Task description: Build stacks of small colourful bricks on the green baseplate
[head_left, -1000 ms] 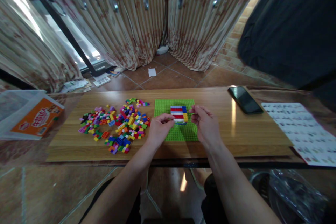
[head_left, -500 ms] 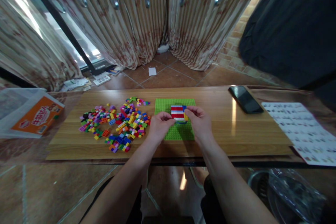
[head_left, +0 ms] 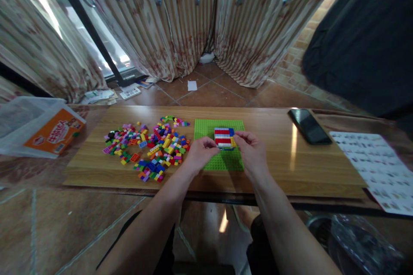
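the red-and-white striped brick build (head_left: 222, 132), blue and yellow bricks along its right side, is sitting over the middle of the green studded baseplate (head_left: 201, 126); can't make out whether it is seated on the studs.

left hand (head_left: 200, 152) is resting at the build's near-left corner, fingers curled, thumb tip by the edge; can't make out any actual grip. right hand (head_left: 252, 149) is holding thumb and index close together at the yellow bricks; can't make out whether a small piece is between them.

loose brick pile (head_left: 161, 142) is lying left of the baseplate, smartphone (head_left: 309, 126) well to its right, both on the wooden tabletop (head_left: 274, 176).

risks, judging from this: uneven pressing at the right edge could be popping a brick loose or skewing a row. if the left side isn't being braced, the build could be tilting or sliding on the baseplate.
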